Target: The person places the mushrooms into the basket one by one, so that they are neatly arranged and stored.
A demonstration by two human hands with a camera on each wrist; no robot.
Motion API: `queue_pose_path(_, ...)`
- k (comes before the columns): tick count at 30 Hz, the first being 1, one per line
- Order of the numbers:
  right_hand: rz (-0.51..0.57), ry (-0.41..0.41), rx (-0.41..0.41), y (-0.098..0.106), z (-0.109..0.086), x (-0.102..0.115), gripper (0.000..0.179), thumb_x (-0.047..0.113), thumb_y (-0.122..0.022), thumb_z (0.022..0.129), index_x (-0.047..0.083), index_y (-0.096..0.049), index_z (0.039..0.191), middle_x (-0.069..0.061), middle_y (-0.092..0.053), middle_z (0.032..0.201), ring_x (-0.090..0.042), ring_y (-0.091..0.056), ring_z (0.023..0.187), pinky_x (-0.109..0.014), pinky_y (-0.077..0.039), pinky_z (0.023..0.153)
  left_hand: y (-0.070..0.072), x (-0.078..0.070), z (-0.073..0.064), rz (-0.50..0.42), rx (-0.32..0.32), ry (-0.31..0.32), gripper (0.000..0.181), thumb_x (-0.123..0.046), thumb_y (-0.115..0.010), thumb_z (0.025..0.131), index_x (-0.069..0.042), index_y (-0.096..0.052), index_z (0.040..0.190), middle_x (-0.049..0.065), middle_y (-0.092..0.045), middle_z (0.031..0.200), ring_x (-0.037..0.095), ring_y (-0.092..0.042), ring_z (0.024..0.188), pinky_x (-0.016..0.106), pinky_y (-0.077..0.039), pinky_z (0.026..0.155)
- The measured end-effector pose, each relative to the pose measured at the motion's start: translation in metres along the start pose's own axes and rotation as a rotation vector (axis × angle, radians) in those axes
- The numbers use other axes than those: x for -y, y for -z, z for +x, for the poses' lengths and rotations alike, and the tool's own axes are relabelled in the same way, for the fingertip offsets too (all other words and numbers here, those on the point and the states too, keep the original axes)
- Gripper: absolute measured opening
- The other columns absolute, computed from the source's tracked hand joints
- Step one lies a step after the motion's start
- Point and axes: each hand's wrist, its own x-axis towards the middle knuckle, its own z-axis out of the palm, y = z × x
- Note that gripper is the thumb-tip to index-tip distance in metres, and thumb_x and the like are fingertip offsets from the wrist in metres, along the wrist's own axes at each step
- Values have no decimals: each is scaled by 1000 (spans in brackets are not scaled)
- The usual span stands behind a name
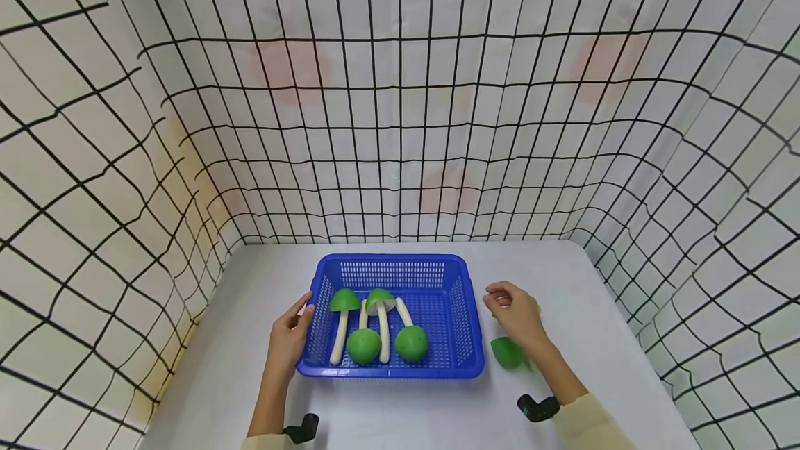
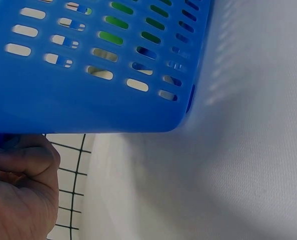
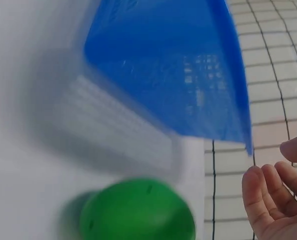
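Observation:
A blue plastic basket [image 1: 459, 311] with slotted sides stands on the white table. Several toy mushrooms with green caps [image 1: 362, 346] and long white stems [image 1: 383, 335] lie inside it. At its left side, my left hand [image 1: 289, 339] grips the rim, fingers curled at the edge in the left wrist view. My right hand [image 1: 515, 314] is held just right of the basket, fingers loosely bent and nothing between them. Below that hand a green mushroom cap [image 1: 507, 353] lies on the table. Another green piece [image 1: 535, 304] is mostly hidden behind the right hand.
Walls with a black grid on white [image 1: 400, 123] enclose the table [image 1: 400, 415] at the back and both sides. Black wrist-worn devices [image 1: 537, 408] sit near both sleeves.

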Motion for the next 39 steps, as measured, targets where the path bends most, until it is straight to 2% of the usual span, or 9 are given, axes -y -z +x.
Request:
queue_pose_path(6, -114, -28, -49, 14, -4, -20, 23, 22, -66, 92, 7, -68, 109, -7, -71, 99, -21, -67, 91, -24, -51, 73, 1, 1, 1, 17, 1, 0, 46, -54, -52, 95, -38, -53, 138, 11, -53, 93, 21, -52, 78, 27, -45, 61)
queue_pose_path(17, -182, -82, -71, 28, -11, -56, 28, 31, -66, 91, 7, -67, 107, -7, -71, 99, -21, -66, 90, -29, -51, 75, 0, 0, 1, 28, 7, 25, 47, -57, -51, 94, -40, -51, 139, 11, -51, 95, 22, -51, 82, 27, -45, 64)
queue_pose_path(24, -214, -87, -75, 34, -16, -74, 28, 27, -67, 90, 4, -67, 106, -9, -70, 95, -21, -66, 87, -29, -50, 71, 0, 2, 1, 12, 17, 42, 51, -60, -51, 92, -40, -50, 140, 13, -55, 99, 23, -55, 84, 26, -49, 67)
queue_pose_path(30, -224, -112, -43, 34, -17, -89, 33, 28, -69, 89, 1, -67, 106, -9, -69, 91, -19, -65, 82, -26, -49, 66, 1, 2, 1, 24, 8, 56, 52, -60, -50, 93, -40, -49, 140, 14, -57, 102, 24, -56, 83, 26, -51, 66)
queue_pose_path(36, -219, -114, 23, 31, -19, -104, 36, 30, -71, 88, 0, -66, 108, -9, -70, 91, -24, -67, 87, -31, -50, 69, 2, 0, 1, 30, 10, 58, 50, -59, -50, 93, -41, -49, 140, 14, -57, 104, 23, -55, 85, 26, -50, 68)
queue_pose_path(39, -211, -127, 47, 30, -20, -107, 37, 29, -71, 88, 1, -66, 111, -8, -71, 92, -22, -67, 88, -29, -49, 70, 1, 0, 1, 30, 12, 57, 49, -58, -50, 94, -41, -49, 140, 14, -57, 104, 24, -56, 85, 26, -50, 68)
